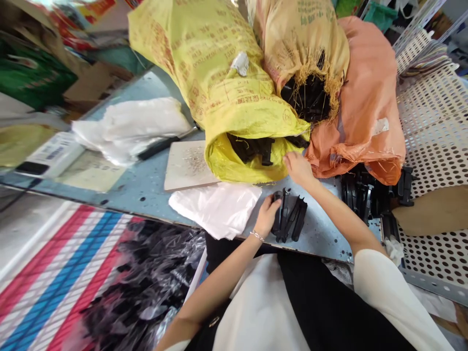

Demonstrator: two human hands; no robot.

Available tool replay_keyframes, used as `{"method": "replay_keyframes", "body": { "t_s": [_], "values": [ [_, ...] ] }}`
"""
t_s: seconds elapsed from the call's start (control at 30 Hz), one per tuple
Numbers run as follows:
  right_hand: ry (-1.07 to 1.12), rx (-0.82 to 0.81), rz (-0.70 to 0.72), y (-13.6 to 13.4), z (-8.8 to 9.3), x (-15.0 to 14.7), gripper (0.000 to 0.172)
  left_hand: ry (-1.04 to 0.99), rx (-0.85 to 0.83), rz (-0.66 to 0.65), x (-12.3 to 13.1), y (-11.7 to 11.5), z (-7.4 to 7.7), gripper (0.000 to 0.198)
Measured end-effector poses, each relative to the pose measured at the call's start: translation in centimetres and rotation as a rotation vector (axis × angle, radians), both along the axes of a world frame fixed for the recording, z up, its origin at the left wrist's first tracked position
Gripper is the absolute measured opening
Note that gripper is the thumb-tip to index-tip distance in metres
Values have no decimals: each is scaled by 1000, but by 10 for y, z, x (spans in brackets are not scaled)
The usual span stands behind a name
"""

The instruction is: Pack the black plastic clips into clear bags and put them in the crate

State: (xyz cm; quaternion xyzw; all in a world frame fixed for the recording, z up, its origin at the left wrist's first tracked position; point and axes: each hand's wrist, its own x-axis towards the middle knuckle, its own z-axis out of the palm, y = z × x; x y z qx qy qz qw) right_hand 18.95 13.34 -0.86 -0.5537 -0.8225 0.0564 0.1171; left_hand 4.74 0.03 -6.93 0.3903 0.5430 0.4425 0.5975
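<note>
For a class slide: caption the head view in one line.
Left hand holds black plastic parts on a metal workbench; right hand touches a yellow woven sack.

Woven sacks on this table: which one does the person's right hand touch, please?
The yellow woven sack: the right hand touches its lower rim. The tan sack and the orange sack are not touched.

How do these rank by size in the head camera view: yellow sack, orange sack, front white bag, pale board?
Largest to smallest: yellow sack, orange sack, then white bag and pale board, which I can't rank, as the sack hides part of the board.
</note>
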Motion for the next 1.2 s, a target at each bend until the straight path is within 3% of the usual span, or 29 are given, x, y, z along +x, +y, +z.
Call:
{"method": "replay_keyframes", "body": {
  "t_s": [0.1, 0.17, 0.23, 0.3, 0.4, 0.5, 0.6, 0.67, 0.73, 0.83, 0.93, 1.03, 1.1, 1.2],
  "values": [
    [-128, 26, -321, 66, -5, 10, 41, 233, 209, -46, 13, -7, -18, 47],
    [-193, -19, -392, 89, -8, 17, 40, 329, 311, -85, 15, -9, -24, 51],
    [-207, -27, -395, 93, -8, 22, 38, 353, 344, -123, 9, -6, -26, 52],
    [-172, -1, -383, 77, -6, 25, 36, 318, 336, -123, 0, 2, -24, 53],
    [-27, -5, -308, 18, -1, 23, 32, 120, 280, -49, -9, 18, -12, 60],
    [202, -41, -127, -59, 5, 15, 31, -186, 204, 62, -8, 32, 10, 68],
    [355, -5, 105, -108, 12, 12, 34, -376, 77, 63, -7, 32, 36, 54],
    [364, 131, 115, -112, 16, 15, 41, -434, -7, -21, -10, 24, 52, 46],
    [314, 257, 110, -97, 19, 20, 51, -485, -80, -107, -13, 12, 64, 44],
    [260, 291, 176, -69, 20, 19, 56, -479, -134, -182, -14, -3, 70, 44],
    [402, 106, 98, -62, 20, 3, 57, -389, -94, -131, -13, -8, 68, 45],
    [562, -139, 49, -83, 18, -11, 60, -417, -99, -15, -17, -4, 67, 43],
    [506, -112, 202, -104, 16, -12, 62, -456, -145, 49, -23, 0, 68, 42],
    [267, 140, 463, -132, 8, -8, 52, -507, -219, 56, -27, 4, 71, 41]
  ]
}}
